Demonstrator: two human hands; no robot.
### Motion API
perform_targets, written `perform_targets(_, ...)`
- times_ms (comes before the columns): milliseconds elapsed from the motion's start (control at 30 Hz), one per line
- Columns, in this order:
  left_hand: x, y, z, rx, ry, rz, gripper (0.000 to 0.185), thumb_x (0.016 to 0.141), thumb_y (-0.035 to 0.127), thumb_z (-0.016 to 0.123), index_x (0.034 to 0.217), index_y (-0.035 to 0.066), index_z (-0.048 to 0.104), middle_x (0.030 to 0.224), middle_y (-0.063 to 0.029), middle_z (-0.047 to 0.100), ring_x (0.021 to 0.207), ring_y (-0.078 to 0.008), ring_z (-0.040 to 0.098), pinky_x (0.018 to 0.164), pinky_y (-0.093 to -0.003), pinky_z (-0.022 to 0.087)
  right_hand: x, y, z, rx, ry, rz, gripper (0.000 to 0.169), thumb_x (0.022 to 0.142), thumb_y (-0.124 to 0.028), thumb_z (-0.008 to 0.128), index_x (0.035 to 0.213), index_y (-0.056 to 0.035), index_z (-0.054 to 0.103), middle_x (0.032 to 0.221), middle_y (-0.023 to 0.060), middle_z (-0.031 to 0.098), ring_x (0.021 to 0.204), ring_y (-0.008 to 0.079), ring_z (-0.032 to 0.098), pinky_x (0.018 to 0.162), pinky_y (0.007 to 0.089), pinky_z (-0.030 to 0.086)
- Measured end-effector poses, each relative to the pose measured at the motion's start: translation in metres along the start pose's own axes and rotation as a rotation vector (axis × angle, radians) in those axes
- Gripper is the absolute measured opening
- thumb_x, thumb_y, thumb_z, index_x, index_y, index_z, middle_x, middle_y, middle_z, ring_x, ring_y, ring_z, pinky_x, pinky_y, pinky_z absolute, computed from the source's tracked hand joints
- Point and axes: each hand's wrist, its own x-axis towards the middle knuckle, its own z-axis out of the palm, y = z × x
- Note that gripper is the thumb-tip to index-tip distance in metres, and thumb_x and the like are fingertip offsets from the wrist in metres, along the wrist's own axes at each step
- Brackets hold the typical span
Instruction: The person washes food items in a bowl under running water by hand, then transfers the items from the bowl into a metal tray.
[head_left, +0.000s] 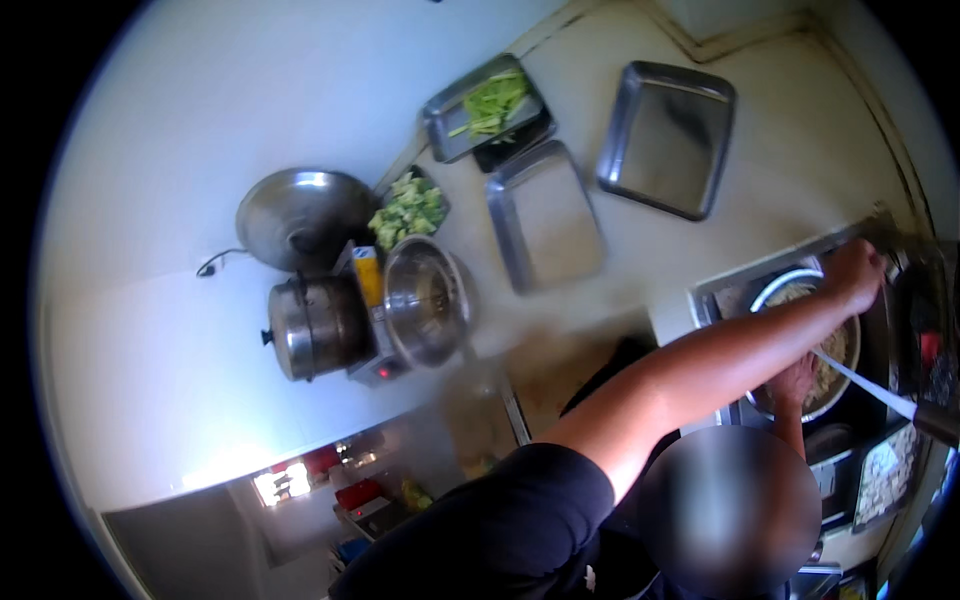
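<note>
A round metal bowl (846, 382) stands in the sink at the right, filled with pale, brownish shredded food (829, 367). My left arm, in a black short sleeve, reaches across it. My left hand (855, 274) is past the bowl's upper rim near the sink's edge, fingers curled; whether they hold anything is unclear. Inside the bowl, at its near side, my right hand (795, 381) touches the food. My left forearm hides part of the bowl, and the right fingers are partly hidden. A pale tap spout (862, 382) slants over the bowl from the right.
Two bare metal trays (667, 142) (551, 217) lie on the counter. Another tray (442, 124) holds cut green vegetables (491, 101). Chopped pale-green vegetables (409, 210), a steel bowl (424, 304), a lidded pot (319, 326) and a wide metal basin (300, 214) stand leftward.
</note>
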Motion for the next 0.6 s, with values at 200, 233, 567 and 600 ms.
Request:
perform_targets(200, 0.015, -0.005, -0.013, -0.305, -0.363, -0.094, 0.025, 0.095, 0.019, 0.061, 0.079, 0.002, 0.069, 0.074, -0.0065, 0.069, 0.066, -0.0121, 0.063, 0.055, -0.0273, 0.049, 0.01, -0.018, -0.014, 0.188, -0.066, 0.224, 0.059, 0.076, -0.03, 0.073, 0.13, -0.0107, 0.057, 0.147, 0.0227, 0.043, 0.138, 0.0417, 0.039, 0.108, 0.0598, 0.036)
perform_targets(233, 0.022, -0.015, -0.02, -0.273, -0.354, -0.054, 0.027, 0.097, 0.023, 0.061, 0.081, 0.003, 0.069, 0.079, -0.0061, 0.069, 0.067, -0.0115, 0.063, 0.057, -0.0264, 0.049, 0.01, -0.023, -0.034, 0.244, -0.01, 0.06, 0.058, 0.071, -0.026, 0.078, 0.125, -0.0158, 0.061, 0.147, 0.0187, 0.044, 0.141, 0.0393, 0.035, 0.108, 0.0624, 0.034)
perform_targets(567, 0.046, 0.034, -0.036, 0.033, -0.362, 0.094, 0.023, 0.094, 0.02, 0.065, 0.083, 0.001, 0.07, 0.078, -0.0079, 0.07, 0.071, -0.0168, 0.064, 0.065, -0.0318, 0.051, 0.021, -0.008, -0.071, 0.933, 0.098, 0.675, 0.047, 0.083, -0.013, 0.072, 0.126, -0.0052, 0.054, 0.102, 0.0191, 0.066, 0.09, 0.0328, 0.065, 0.081, 0.0405, 0.051)
perform_targets(600, 0.043, 0.026, -0.048, 0.081, -0.301, 0.218, 0.019, 0.092, 0.018, 0.066, 0.084, 0.002, 0.07, 0.08, -0.0084, 0.07, 0.073, -0.0195, 0.065, 0.067, -0.034, 0.052, 0.024, -0.011, -0.1, 1.025, 0.085, 0.717, 0.047, 0.085, -0.015, 0.073, 0.126, -0.0044, 0.054, 0.098, 0.0165, 0.067, 0.088, 0.029, 0.065, 0.08, 0.0384, 0.051)
